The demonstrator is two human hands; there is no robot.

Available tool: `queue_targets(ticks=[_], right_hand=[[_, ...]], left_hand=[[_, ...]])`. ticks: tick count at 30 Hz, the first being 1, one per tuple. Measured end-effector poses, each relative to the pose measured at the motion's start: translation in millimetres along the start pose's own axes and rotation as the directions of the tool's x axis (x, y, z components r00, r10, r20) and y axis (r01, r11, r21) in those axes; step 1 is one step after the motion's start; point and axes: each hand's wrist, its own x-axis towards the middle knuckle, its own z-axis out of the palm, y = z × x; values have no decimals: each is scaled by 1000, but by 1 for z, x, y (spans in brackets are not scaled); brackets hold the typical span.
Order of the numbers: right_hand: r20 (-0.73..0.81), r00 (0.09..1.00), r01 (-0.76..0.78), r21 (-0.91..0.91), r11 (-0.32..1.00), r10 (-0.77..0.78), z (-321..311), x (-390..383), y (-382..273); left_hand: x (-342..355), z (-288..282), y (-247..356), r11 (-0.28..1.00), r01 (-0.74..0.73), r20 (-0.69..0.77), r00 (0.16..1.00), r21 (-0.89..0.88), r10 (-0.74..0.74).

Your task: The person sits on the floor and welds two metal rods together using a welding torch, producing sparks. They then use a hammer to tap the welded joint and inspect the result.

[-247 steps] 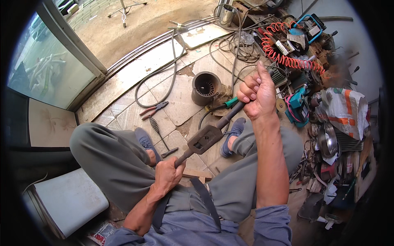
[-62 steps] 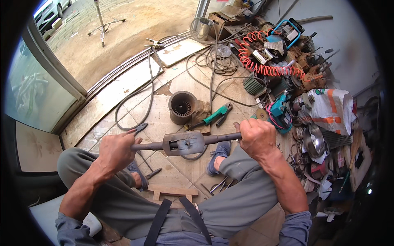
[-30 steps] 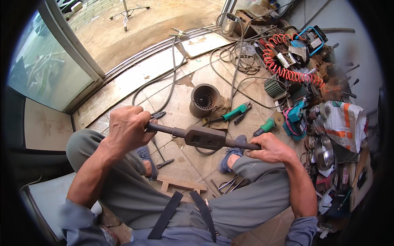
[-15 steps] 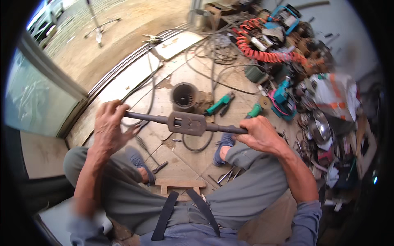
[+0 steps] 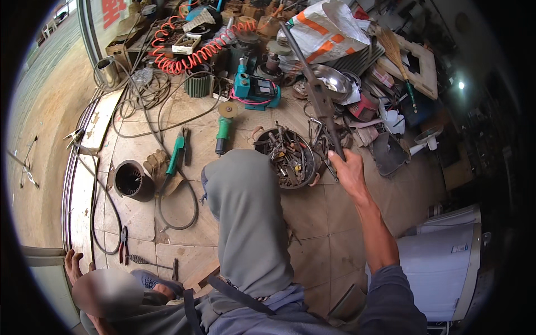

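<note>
Head view, entry: my right hand (image 5: pixel 347 170) gripped one handle of the long two-handled die stock (image 5: pixel 318 95), now swung out over the metal bowl of scrap parts (image 5: pixel 287 156). My left hand (image 5: pixel 71 263) had let go; it rested low beside my knee, fingers loose, holding nothing.

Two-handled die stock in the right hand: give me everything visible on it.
The die stock is a long, dark metal bar tool with a wider body about midway along it, grimy or rusty by its look. The right hand grips its near handle, and the tool points up and away from the person, over the cluttered floor. Its far handle ends near a white and orange sack. Below it sits a round metal bowl of scrap parts. Only the hand clearly touches it; the left hand is off it.
</note>
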Motion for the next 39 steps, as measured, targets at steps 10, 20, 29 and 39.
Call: queue_targets(ticks=[10, 20, 29, 39], right_hand=[[-123, 743, -632, 196, 750, 658, 17, -170, 254], [56, 636, -734, 351, 581, 770, 157, -146, 240], [300, 668, -735, 123, 667, 681, 247, -123, 200], [410, 806, -472, 7, 882, 428, 209, -58, 127]], left_hand=[[8, 12, 4, 997, 69, 209, 976, -22, -63], [32, 8, 46, 956, 279, 415, 863, 88, -289], [27, 2, 49, 862, 483, 503, 712, 154, -490], [20, -26, 65, 905, 402, 480, 771, 142, -418]])
